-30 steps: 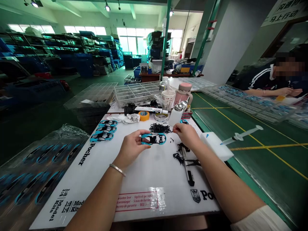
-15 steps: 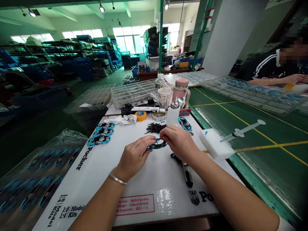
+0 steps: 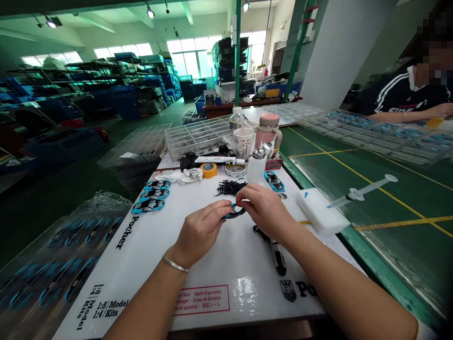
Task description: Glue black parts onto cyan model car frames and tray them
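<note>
Between my two hands, above the white board (image 3: pixel 155 264), is a small blue-and-black oval plastic part (image 3: pixel 234 215). My left hand (image 3: pixel 203 226) pinches its left end with thumb and fingers. At its right side my right hand (image 3: pixel 264 208) has its fingertips pressed together; they hide whatever small thing may be between them. Just beyond the fingers lies a heap of small black strips (image 3: pixel 230 187). Several similar blue-and-black parts (image 3: pixel 152 196) sit in a group at the left, and another one (image 3: pixel 274 181) rests at the back right. A black-and-silver pen-like tool (image 3: pixel 278 257) lies below my right wrist.
A syringe (image 3: pixel 364 191) sticks up from a white foam block (image 3: pixel 322 212) at the right. Behind stand a white bottle (image 3: pixel 257 166), a paper cup (image 3: pixel 243 143), a pink flask (image 3: pixel 268 132) and orange tape (image 3: pixel 208 170). Trays of parts (image 3: pixel 53 264) flank the left; a co-worker (image 3: pixel 406 94) sits right.
The oval part has turned slightly in my fingers, and my right fingertips have moved closer to my left ones. The whole view has shifted a little.
</note>
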A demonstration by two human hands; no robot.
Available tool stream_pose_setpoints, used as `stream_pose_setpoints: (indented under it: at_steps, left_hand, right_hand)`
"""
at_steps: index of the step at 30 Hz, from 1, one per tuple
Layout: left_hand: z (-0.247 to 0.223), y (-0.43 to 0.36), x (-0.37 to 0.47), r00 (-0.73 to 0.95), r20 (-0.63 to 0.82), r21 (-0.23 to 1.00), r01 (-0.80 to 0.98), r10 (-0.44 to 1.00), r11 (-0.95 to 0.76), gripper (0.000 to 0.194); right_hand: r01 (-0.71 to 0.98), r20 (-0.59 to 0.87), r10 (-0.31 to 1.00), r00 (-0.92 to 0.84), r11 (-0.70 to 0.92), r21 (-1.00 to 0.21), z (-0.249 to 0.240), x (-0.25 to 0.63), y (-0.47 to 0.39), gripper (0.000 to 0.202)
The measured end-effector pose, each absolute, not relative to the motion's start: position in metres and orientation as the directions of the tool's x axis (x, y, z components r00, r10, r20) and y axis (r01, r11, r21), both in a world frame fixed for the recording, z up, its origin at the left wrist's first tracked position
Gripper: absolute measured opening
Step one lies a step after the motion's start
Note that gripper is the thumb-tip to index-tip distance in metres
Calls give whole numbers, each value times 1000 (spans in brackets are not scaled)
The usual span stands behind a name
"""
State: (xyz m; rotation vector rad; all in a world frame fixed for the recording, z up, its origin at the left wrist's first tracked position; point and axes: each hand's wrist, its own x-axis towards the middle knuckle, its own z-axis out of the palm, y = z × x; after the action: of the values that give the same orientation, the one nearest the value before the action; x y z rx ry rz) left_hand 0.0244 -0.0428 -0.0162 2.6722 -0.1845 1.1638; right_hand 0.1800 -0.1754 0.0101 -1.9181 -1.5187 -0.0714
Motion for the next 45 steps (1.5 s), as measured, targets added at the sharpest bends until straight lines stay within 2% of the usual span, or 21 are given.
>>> stream_pose_setpoints:
  at_steps: [3,6,9,11,18,25,33,45]
  left_hand:
    - [-16,-43,24,658,750,90,-203,-68,-975,32]
    - [-16,-45,24,631,766,26,-226,-126,-974,35]
    - [-16,-47,22,619,767,-21,-242,-171,-970,36]
    - [-15,-48,21,618,765,-39,-240,-184,-970,37]
    - [-14,-46,19,589,794,-22,-218,-150,-976,42]
    - [-13,-48,19,542,829,-14,-228,-139,-974,44]
    - [-11,-49,20,542,828,-20,-227,-144,-974,43]
    - [-12,-49,18,536,833,-23,-220,-140,-975,39]
  right_hand:
    - [734,334,851,405,-85,-674,8,185,-175,9]
    - [462,149,888,436,-79,-883,7,192,-175,10]
    - [190,-42,924,381,-123,-974,9,198,-176,25]
    - [129,-108,921,375,-167,-978,10,199,-176,32]
    - [140,-106,941,321,-158,-977,10,200,-179,36]
    - [-79,-84,956,281,-64,-995,15,204,-187,39]
    - [41,-65,951,303,-81,-996,18,198,-183,36]
    - [31,-58,928,368,-74,-997,16,194,-178,46]
